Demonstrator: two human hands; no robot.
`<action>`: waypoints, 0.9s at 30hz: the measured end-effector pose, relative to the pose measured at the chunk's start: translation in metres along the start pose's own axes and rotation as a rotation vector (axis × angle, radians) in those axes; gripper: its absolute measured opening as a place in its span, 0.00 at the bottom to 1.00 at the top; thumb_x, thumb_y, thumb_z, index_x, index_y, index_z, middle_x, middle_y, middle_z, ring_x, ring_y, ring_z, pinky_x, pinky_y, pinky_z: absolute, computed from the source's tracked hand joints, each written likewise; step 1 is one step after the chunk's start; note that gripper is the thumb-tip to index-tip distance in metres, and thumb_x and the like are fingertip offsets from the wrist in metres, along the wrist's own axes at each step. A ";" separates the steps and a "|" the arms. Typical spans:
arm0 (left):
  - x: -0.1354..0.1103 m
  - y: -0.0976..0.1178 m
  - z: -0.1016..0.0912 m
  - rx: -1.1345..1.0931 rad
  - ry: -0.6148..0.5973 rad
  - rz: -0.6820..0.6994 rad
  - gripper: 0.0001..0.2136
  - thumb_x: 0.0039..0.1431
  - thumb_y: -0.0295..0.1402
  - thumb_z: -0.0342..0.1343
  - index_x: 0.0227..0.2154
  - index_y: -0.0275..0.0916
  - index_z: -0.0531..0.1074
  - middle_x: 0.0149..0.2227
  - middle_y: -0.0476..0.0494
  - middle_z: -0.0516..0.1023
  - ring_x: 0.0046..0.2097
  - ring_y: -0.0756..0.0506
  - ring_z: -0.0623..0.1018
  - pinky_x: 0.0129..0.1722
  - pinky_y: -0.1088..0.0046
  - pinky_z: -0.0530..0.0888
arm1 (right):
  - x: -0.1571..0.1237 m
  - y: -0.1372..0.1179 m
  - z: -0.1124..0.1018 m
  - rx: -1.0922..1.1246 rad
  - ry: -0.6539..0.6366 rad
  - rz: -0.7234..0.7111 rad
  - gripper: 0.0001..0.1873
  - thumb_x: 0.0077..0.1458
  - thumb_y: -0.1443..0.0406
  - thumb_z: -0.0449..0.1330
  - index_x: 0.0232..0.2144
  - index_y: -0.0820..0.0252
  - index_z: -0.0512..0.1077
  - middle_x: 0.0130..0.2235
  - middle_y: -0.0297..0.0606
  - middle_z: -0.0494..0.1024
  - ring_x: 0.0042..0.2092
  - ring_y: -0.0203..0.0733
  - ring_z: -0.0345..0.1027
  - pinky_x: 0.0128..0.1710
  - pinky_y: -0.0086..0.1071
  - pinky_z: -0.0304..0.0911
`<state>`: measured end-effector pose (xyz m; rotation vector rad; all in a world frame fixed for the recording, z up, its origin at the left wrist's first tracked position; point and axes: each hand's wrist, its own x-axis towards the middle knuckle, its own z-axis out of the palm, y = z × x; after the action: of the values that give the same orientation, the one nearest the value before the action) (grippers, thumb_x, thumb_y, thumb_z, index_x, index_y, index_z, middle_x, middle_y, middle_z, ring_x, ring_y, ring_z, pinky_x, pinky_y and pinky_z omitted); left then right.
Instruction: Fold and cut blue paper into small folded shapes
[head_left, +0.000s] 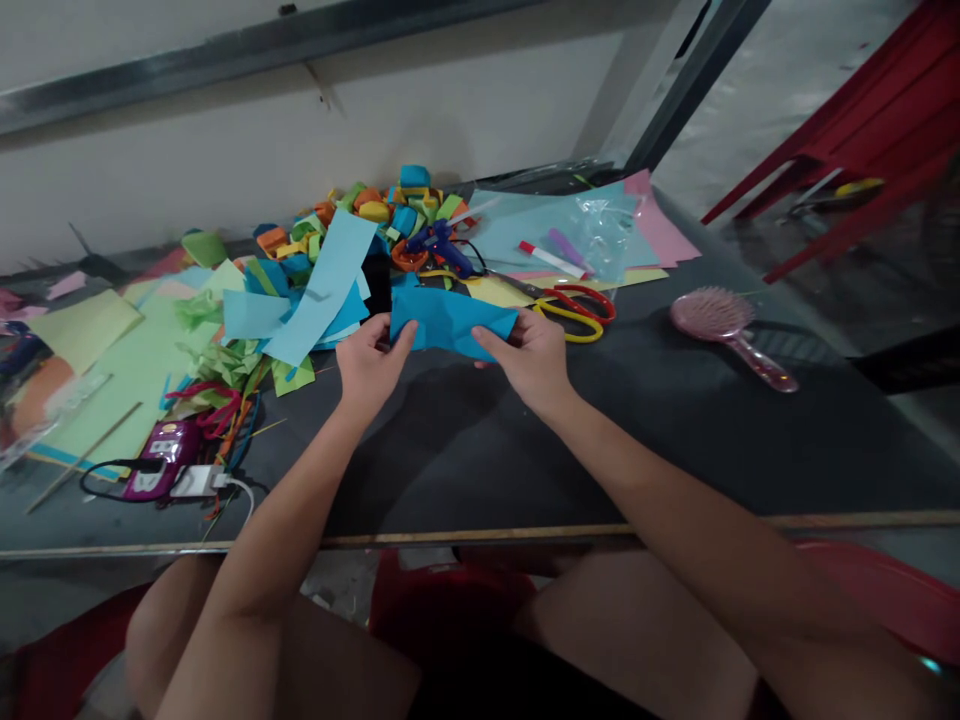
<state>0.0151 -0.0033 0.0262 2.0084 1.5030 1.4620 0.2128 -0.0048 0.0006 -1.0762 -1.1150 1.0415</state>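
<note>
A strip of blue paper (446, 318) is stretched between my two hands above the dark table. My left hand (373, 365) pinches its left end, thumb on the near face. At the right end, my right hand (531, 358) grips it the same way; the fingers behind the paper are mostly hidden. Just beyond my right hand lie scissors (577, 310) with red and yellow handles. A light blue paper strip (328, 285) rests on other paper pieces to the left of my left hand. Behind the held paper sits a blue glue gun (448, 245).
A heap of folded colored paper pieces (375, 208) lies against the wall. Paper sheets (517, 225) and a red-capped marker (553, 260) are at the back right. A pink hairbrush (720, 320) lies right. A purple power strip (163, 458) with a white charger (196, 481) stands left.
</note>
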 end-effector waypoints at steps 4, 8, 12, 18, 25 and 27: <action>-0.002 0.001 0.002 -0.030 0.007 -0.003 0.11 0.58 0.40 0.59 0.25 0.41 0.70 0.20 0.51 0.67 0.24 0.51 0.64 0.25 0.72 0.59 | -0.003 0.000 0.003 -0.008 -0.017 -0.011 0.15 0.43 0.55 0.70 0.30 0.56 0.74 0.26 0.32 0.77 0.27 0.42 0.73 0.25 0.37 0.74; 0.000 -0.006 0.004 -0.264 -0.017 -0.050 0.08 0.58 0.40 0.60 0.32 0.42 0.76 0.28 0.48 0.76 0.30 0.48 0.74 0.29 0.71 0.69 | -0.004 -0.004 0.001 -0.069 0.013 -0.126 0.13 0.46 0.56 0.69 0.32 0.55 0.75 0.28 0.33 0.79 0.30 0.43 0.74 0.31 0.41 0.74; 0.009 -0.011 -0.002 -0.297 0.058 0.146 0.04 0.56 0.37 0.61 0.30 0.47 0.79 0.38 0.47 0.80 0.43 0.44 0.78 0.42 0.64 0.75 | 0.002 -0.013 -0.010 -0.198 0.006 -0.510 0.02 0.48 0.63 0.67 0.26 0.50 0.78 0.46 0.35 0.81 0.54 0.52 0.70 0.57 0.51 0.64; 0.020 -0.016 -0.011 -0.212 0.096 0.309 0.11 0.57 0.34 0.59 0.20 0.45 0.77 0.48 0.47 0.75 0.50 0.42 0.76 0.38 0.65 0.75 | 0.017 -0.018 -0.026 -0.440 0.027 -0.690 0.11 0.50 0.70 0.60 0.22 0.50 0.77 0.60 0.24 0.69 0.65 0.56 0.56 0.64 0.59 0.51; 0.019 -0.024 -0.007 -0.173 0.100 0.293 0.09 0.57 0.32 0.59 0.22 0.44 0.77 0.48 0.46 0.72 0.49 0.41 0.75 0.36 0.65 0.74 | 0.018 -0.017 -0.028 -0.362 -0.008 -0.744 0.16 0.45 0.76 0.59 0.24 0.49 0.79 0.61 0.25 0.68 0.65 0.54 0.57 0.61 0.51 0.60; 0.019 -0.024 -0.008 -0.178 0.095 0.304 0.08 0.56 0.32 0.59 0.22 0.44 0.77 0.48 0.47 0.72 0.50 0.41 0.75 0.35 0.66 0.74 | 0.019 -0.016 -0.029 -0.399 0.004 -0.720 0.16 0.45 0.76 0.59 0.24 0.49 0.79 0.60 0.25 0.69 0.65 0.55 0.57 0.61 0.53 0.60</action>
<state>-0.0057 0.0206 0.0243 2.1533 1.0873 1.7600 0.2449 0.0076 0.0157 -0.8597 -1.5860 0.2502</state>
